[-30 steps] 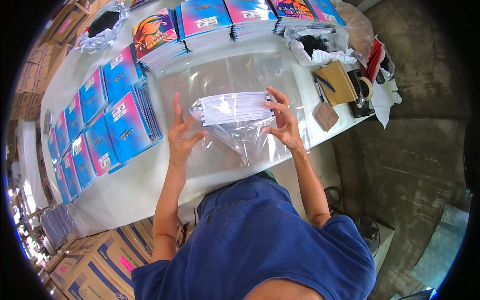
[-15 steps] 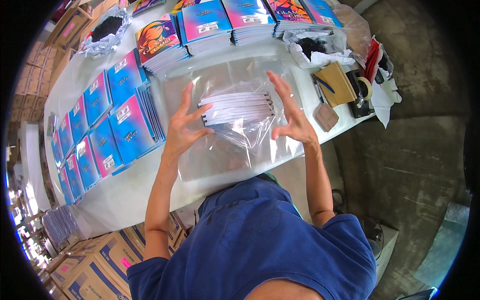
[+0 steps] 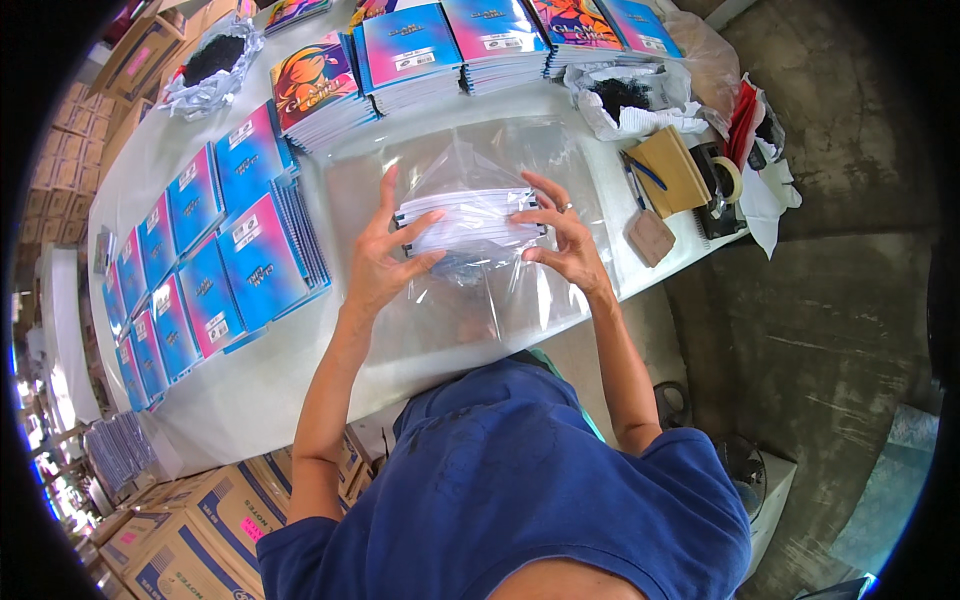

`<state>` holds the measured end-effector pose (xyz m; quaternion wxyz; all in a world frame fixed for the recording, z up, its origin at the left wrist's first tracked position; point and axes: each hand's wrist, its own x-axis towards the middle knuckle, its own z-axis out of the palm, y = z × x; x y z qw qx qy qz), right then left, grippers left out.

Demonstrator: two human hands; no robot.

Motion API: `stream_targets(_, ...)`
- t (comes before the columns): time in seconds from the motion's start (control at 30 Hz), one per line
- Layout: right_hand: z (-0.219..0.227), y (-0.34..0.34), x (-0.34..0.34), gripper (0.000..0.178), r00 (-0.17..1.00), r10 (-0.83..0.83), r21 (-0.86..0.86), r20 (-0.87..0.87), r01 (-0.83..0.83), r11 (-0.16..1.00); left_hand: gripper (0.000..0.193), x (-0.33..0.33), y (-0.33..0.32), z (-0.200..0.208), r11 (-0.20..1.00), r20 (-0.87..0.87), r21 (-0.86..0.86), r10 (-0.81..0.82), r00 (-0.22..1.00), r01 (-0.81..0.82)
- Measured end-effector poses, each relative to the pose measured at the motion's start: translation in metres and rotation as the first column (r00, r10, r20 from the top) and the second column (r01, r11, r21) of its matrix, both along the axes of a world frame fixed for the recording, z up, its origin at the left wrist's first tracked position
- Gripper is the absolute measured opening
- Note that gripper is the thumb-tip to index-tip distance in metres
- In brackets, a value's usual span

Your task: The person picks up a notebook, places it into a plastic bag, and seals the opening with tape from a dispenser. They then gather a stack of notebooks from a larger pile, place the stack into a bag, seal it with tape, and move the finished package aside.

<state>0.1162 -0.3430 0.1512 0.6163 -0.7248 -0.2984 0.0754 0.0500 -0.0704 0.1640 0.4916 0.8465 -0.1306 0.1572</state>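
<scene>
A stack of notebooks [image 3: 470, 218], standing with its white page edges up, sits in clear plastic film [image 3: 450, 300] at the middle of the table. My left hand [image 3: 382, 245] is at the stack's left end, thumb and fingers pressing on it through the film, index finger pointing up. At the right end, my right hand [image 3: 568, 238] curls its fingers over the upper edge with the thumb lower down. Between the two hands the film is drawn over the stack and peaks on its far side. The stack's covers are mostly hidden.
Rows of blue-pink notebooks [image 3: 205, 290] lie on the white table [image 3: 270, 390] at left, and taller notebook piles [image 3: 410, 50] line the back. At right are a tape dispenser [image 3: 722, 185], brown pad [image 3: 665, 170], blue pen [image 3: 648, 172] and brown block [image 3: 652, 238]. Cartons [image 3: 200, 530] stand below.
Both hands have closed in on the stack's ends, the right moving left and the left slightly right. The film now lies tighter over the page edges.
</scene>
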Motion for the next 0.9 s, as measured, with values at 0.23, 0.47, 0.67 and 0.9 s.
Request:
stream_targets(0.23,0.013,0.026,-0.021,0.038,0.956,-0.208,-0.032,0.208,0.220,0.975,0.048,0.000,-0.012,-0.006,0.996,0.065,0.029,0.085,0.994,-0.087)
stream_targets(0.47,0.043,0.026,0.000,0.017,0.969,-0.097,-0.212,0.226,0.146,0.966,0.039,0.009,-0.001,0.021,0.975,0.037,0.222,0.025,0.999,-0.033)
stream_targets(0.67,0.047,0.029,0.016,0.014,0.951,-0.028,-0.347,0.308,0.140,0.927,0.043,0.027,0.011,0.028,0.982,-0.154,0.067,-0.166,0.974,0.178)
stream_targets(0.9,0.057,0.033,0.020,0.033,0.978,0.020,-0.289,0.209,0.042,0.957,0.084,0.038,0.005,0.056,0.977,-0.159,0.166,-0.108,0.981,0.135)
